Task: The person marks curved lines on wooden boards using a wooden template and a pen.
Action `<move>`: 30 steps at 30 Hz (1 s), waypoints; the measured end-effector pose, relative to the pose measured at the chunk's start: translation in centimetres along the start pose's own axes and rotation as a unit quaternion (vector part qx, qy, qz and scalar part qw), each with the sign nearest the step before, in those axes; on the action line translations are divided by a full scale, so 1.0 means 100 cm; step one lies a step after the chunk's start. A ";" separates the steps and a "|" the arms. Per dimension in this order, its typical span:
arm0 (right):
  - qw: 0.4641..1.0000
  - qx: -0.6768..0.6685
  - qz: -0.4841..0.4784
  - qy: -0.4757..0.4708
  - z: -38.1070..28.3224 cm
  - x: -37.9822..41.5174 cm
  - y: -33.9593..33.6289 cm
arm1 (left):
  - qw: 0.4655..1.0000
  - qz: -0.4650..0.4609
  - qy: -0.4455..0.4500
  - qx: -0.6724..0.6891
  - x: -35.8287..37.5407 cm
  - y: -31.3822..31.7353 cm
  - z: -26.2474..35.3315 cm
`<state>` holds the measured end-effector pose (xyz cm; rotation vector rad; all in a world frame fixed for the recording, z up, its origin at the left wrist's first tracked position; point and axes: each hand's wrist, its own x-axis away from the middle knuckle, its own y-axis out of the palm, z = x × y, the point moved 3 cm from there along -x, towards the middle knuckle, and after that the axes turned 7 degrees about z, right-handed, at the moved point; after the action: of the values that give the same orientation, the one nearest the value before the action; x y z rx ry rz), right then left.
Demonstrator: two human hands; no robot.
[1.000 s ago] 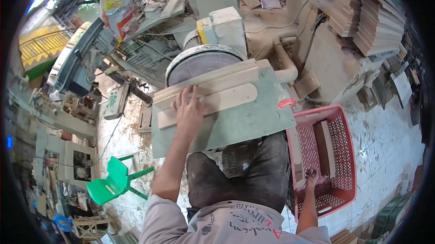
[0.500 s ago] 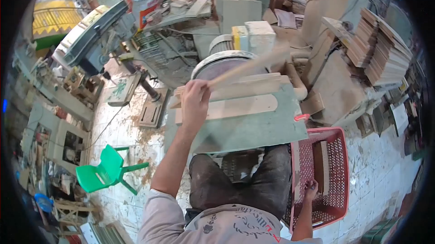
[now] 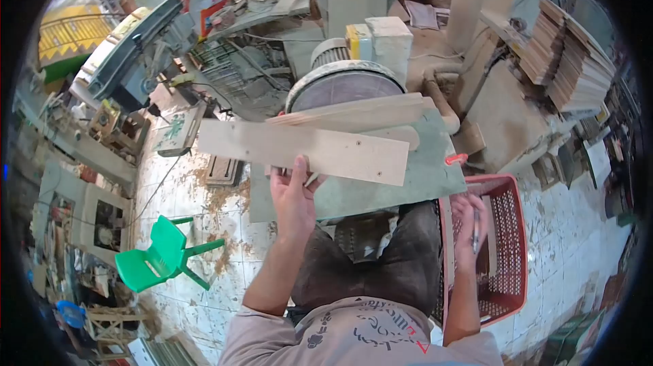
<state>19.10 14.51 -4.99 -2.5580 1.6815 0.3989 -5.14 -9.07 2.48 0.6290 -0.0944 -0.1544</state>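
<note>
My left hand [image 3: 294, 196] is closed on a flat wooden board [image 3: 320, 152], thumb on its near face. The board is raised above the green work board [image 3: 340, 206], its broad face towards me, with small holes near the right end. Beneath and behind it lie more wooden strips [image 3: 367, 111], one with a rounded end [image 3: 408, 137]. My right hand [image 3: 468, 220] is over the left rim of the red plastic basket [image 3: 520, 250], with a slim grey, pen-like object [image 3: 475, 228] along its fingers. Inside the basket a wooden piece [image 3: 491, 243] is partly visible.
A round sanding disc [image 3: 347, 90] stands behind the work board, beside a white block [image 3: 389, 43]. Stacked boards [image 3: 571, 60] lean at the right. A green plastic chair [image 3: 160, 257] and a machine base [image 3: 223, 170] stand on the dusty tiled floor at the left.
My left hand has drawn the board nearer and turned it from edge-on to broad face. My right hand has risen from inside the basket to its rim.
</note>
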 end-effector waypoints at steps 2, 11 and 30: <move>0.997 -0.056 -0.060 -0.007 -0.019 0.007 0.037 | 1.000 0.007 -0.022 0.007 0.012 -0.007 -0.021; 0.993 0.011 -0.111 0.024 -0.011 0.010 0.080 | 0.988 0.072 -0.127 0.058 0.068 -0.033 -0.079; 0.942 0.291 -0.138 -0.098 0.010 -0.017 0.058 | 0.678 0.000 0.236 -0.697 0.032 -0.101 0.034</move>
<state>12.97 13.89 -4.96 -2.1755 1.1295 0.1055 -3.63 -19.61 -0.64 -0.9053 0.5124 -0.0229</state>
